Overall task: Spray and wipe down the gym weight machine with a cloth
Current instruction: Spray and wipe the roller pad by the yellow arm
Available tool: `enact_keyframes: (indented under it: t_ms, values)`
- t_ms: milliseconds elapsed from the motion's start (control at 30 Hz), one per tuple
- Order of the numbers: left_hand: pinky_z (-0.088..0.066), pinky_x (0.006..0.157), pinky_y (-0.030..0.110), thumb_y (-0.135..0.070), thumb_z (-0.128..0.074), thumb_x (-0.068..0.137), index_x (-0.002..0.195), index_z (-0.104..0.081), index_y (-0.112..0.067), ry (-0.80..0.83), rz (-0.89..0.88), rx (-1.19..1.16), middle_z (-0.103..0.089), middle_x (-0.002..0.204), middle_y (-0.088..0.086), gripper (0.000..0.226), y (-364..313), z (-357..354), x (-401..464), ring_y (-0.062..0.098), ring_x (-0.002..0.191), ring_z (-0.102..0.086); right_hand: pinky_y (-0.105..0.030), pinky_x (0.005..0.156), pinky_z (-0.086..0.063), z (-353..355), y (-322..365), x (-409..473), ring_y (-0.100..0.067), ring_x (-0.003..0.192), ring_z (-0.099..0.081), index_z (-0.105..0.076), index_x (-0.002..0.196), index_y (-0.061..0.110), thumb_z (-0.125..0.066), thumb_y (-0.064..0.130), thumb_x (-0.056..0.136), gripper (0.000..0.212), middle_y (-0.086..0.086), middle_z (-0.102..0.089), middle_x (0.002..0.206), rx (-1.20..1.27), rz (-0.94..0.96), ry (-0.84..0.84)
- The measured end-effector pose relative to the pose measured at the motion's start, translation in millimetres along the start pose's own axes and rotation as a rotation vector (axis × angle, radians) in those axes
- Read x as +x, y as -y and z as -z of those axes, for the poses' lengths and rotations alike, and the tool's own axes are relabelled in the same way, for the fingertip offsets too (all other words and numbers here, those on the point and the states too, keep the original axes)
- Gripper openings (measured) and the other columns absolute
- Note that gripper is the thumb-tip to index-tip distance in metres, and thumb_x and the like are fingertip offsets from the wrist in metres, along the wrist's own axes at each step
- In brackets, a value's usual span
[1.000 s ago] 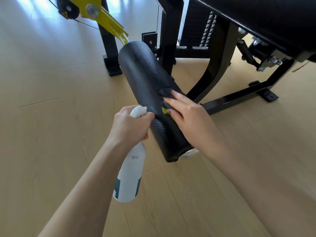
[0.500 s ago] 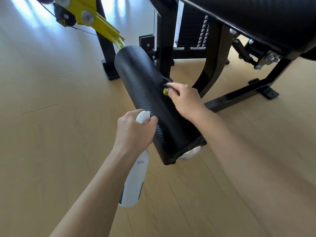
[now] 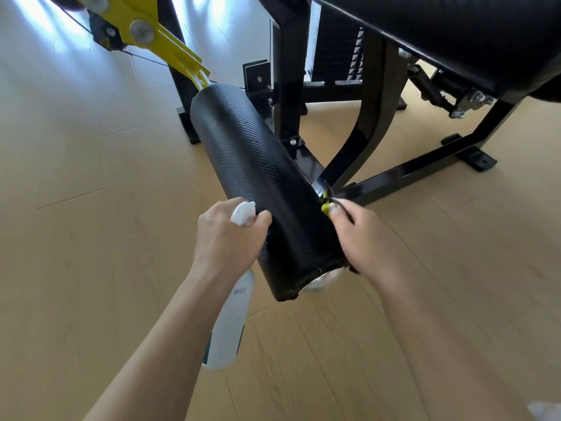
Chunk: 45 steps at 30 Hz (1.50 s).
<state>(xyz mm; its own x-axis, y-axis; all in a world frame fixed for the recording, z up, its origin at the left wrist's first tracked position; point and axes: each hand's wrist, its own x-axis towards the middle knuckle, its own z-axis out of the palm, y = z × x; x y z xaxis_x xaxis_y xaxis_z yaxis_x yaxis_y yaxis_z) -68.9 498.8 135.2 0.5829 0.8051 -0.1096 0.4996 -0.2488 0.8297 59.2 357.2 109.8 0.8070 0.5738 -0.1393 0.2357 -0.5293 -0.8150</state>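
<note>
A black padded roller (image 3: 261,174) of the weight machine runs from a yellow lever arm (image 3: 164,41) at the upper left down toward me. My left hand (image 3: 227,238) grips the white spray bottle (image 3: 229,323) by its head, just left of the roller's near end. My right hand (image 3: 364,238) holds a dark cloth with a yellow edge (image 3: 327,205) against the roller's right side near its near end. Most of the cloth is hidden under my fingers.
The machine's black steel frame (image 3: 403,174) and its feet stand on the light wooden floor (image 3: 91,238) behind the roller. A large black seat pad (image 3: 440,34) overhangs at the upper right. A weight stack (image 3: 337,56) shows behind the upright.
My right hand with the cloth has slid down the roller's right side toward its near end. The left hand and bottle stay about where they were.
</note>
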Motion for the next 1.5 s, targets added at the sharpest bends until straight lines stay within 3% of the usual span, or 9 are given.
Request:
enact_keyframes:
  t_ms: [200, 267, 400, 467, 567, 667, 867, 1200, 1500]
  values:
    - [-0.058, 0.07, 0.044, -0.029, -0.073, 0.094, 0.083, -0.061, -0.005, 0.002, -0.001, 0.015, -0.063, 0.082, 0.008, 0.029, -2.4, -1.0, -0.1, 0.037, 0.081, -0.067, -0.046, 0.107, -0.042, -14.4, -1.7, 83.3, -0.027, 0.122, -0.055, -0.054, 0.139, 0.021, -0.038, 0.05, 0.102, 0.05, -0.006, -0.058, 0.135, 0.132, -0.288, 0.207]
    - [-0.055, 0.062, 0.035, -0.028, -0.073, 0.095, 0.07, -0.051, -0.024, 0.002, 0.006, 0.015, -0.06, 0.079, 0.002, 0.033, -2.1, -0.8, 1.1, 0.033, 0.076, -0.066, -0.041, 0.1, -0.047, -11.6, -0.9, 71.7, -0.025, 0.115, -0.057, -0.055, 0.137, 0.019, -0.036, 0.048, 0.104, 0.049, -0.005, -0.061, 0.127, 0.116, -0.285, 0.188]
    - [-0.041, 0.038, 0.008, -0.023, -0.07, 0.098, 0.07, -0.045, -0.034, 0.052, 0.048, -0.011, -0.06, 0.078, 0.003, 0.039, 4.5, 1.7, 2.0, 0.014, 0.058, -0.056, -0.007, 0.059, -0.042, -3.8, 3.8, -3.5, 0.001, 0.085, -0.059, -0.061, 0.125, 0.024, -0.038, 0.036, 0.107, 0.032, 0.011, -0.065, 0.097, -0.042, -0.074, -0.076]
    - [-0.037, 0.036, 0.004, -0.019, -0.068, 0.098, 0.072, -0.049, -0.036, 0.098, 0.08, -0.06, -0.061, 0.077, 0.004, 0.037, 9.4, 5.8, 1.0, 0.011, 0.054, -0.054, 0.001, 0.069, -0.04, -18.4, 10.2, -44.7, 0.012, 0.092, -0.055, -0.057, 0.137, 0.026, -0.043, 0.032, 0.105, 0.035, 0.018, -0.062, 0.112, -0.079, 0.054, -0.219]
    - [-0.034, 0.033, 0.005, -0.015, -0.067, 0.099, 0.075, -0.055, -0.037, 0.143, 0.142, -0.101, -0.062, 0.077, 0.005, 0.034, 19.0, 9.6, 0.4, 0.013, 0.051, -0.054, -0.02, 0.1, -0.046, -43.9, 20.0, -57.5, -0.008, 0.129, -0.05, -0.056, 0.141, 0.022, -0.043, 0.029, 0.103, 0.04, 0.004, -0.053, 0.145, -0.318, 0.279, -0.299]
    - [-0.036, 0.034, 0.009, -0.016, -0.069, 0.097, 0.075, -0.061, -0.031, 0.139, 0.184, -0.097, -0.062, 0.081, 0.008, 0.028, 26.3, 13.8, 3.0, 0.013, 0.047, -0.053, -0.037, 0.11, -0.042, -51.4, 37.6, -14.8, -0.021, 0.139, -0.044, -0.059, 0.137, 0.019, -0.044, 0.027, 0.104, 0.038, -0.004, -0.049, 0.15, -0.496, 0.439, -0.204]
    - [-0.041, 0.039, 0.011, -0.023, -0.074, 0.096, 0.073, -0.055, -0.036, 0.076, 0.124, -0.135, -0.063, 0.072, 0.004, 0.033, 20.3, 18.8, 5.9, 0.004, 0.039, -0.054, -0.031, 0.112, -0.029, -57.7, 80.9, 79.4, -0.019, 0.146, -0.031, -0.056, 0.14, 0.024, -0.043, 0.03, 0.106, 0.038, 0.0, -0.034, 0.161, -0.538, 0.445, 0.052]
    - [-0.04, 0.041, 0.008, -0.026, -0.076, 0.095, 0.081, -0.068, -0.008, 0.021, 0.031, -0.138, -0.062, 0.068, 0.003, 0.024, 24.7, 9.9, 16.5, 0.0, 0.04, -0.055, -0.033, 0.108, -0.038, -44.6, 28.6, -35.7, -0.023, 0.137, -0.049, -0.062, 0.135, 0.02, -0.057, 0.024, 0.098, 0.038, -0.004, -0.054, 0.147, -0.541, 0.477, -0.144]
    - [-0.038, 0.039, 0.007, -0.021, -0.077, 0.093, 0.075, -0.064, -0.012, 0.046, 0.049, -0.131, -0.06, 0.064, 0.0, 0.024, 25.3, 11.2, 18.9, 0.0, 0.038, -0.053, -0.037, 0.12, -0.021, -74.3, 84.9, 89.0, -0.021, 0.15, -0.024, -0.057, 0.139, 0.022, -0.046, 0.024, 0.104, 0.037, 0.0, -0.035, 0.16, -0.69, 0.597, 0.118]
